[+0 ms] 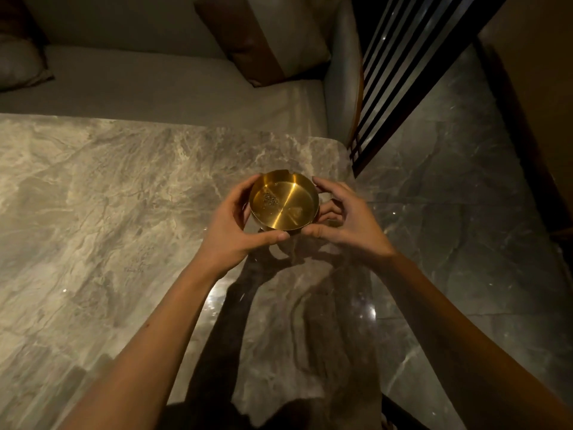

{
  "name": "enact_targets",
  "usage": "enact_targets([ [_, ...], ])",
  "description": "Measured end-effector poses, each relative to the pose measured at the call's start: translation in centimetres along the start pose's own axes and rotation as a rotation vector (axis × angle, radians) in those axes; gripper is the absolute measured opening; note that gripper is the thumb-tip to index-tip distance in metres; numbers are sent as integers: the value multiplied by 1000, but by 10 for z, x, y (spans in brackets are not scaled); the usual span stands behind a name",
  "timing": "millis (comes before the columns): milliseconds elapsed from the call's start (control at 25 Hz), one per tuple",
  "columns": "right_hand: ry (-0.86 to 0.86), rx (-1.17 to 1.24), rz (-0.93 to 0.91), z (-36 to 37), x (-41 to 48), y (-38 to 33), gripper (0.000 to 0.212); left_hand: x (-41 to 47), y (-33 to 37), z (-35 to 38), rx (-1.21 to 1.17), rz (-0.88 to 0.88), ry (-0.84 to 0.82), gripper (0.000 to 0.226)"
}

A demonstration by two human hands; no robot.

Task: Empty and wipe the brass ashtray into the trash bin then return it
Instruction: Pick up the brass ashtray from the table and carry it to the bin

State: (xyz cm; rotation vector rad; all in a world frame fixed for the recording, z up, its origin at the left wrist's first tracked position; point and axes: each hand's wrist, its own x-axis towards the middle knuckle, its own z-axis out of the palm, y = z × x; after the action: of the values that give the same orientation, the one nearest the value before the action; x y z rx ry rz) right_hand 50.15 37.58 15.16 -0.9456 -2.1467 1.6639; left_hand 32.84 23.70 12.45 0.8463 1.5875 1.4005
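Ashtray (284, 200), brass, round, shallow, upright with mouth facing up. Positioned between both hands near the far right corner of the marble tabletop (108, 197). Whether resting on the surface or raised just above it: cannot tell; shadow of hands and dish cast on the stone directly below.

Left hand (235, 225) curled around the left wall of the ashtray, thumb pressed along the near rim, fingers wrapped up the far left side. Gripping the dish.

Right hand (347, 221) cupped around the right side, thumb against the near wall close to the left thumb, index fingertip touching the far right rim, remaining fingers tucked beside the wall. Closed on the dish.

Small cluster of grey ash (270, 198) inside, left of centre on the floor of the dish. One notch visible in the far rim.

Grey sofa (155, 88) beyond the tabletop, with a brown and grey cushion (263, 35) at its right end. Dark slatted screen (400, 66) to the right. Polished stone floor (465, 212) right of the tabletop.
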Motion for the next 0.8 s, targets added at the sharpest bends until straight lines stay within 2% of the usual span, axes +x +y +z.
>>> enact_targets([
  [160, -14, 6, -24, -73, -13, 41, 81, 14, 7, 85, 76, -14, 56, 108],
  [440, -27, 66, 34, -201, -47, 87, 85, 43, 17, 211, 0, -79, 11, 103],
  [520, -25, 45, 40, -218, -51, 98, 89, 51, 13, 230, -43, -105, -14, 99],
  [800, 110, 26, 128, -227, -69, 138, 73, 68, -28, 264, -148, -189, -84, 97],
])
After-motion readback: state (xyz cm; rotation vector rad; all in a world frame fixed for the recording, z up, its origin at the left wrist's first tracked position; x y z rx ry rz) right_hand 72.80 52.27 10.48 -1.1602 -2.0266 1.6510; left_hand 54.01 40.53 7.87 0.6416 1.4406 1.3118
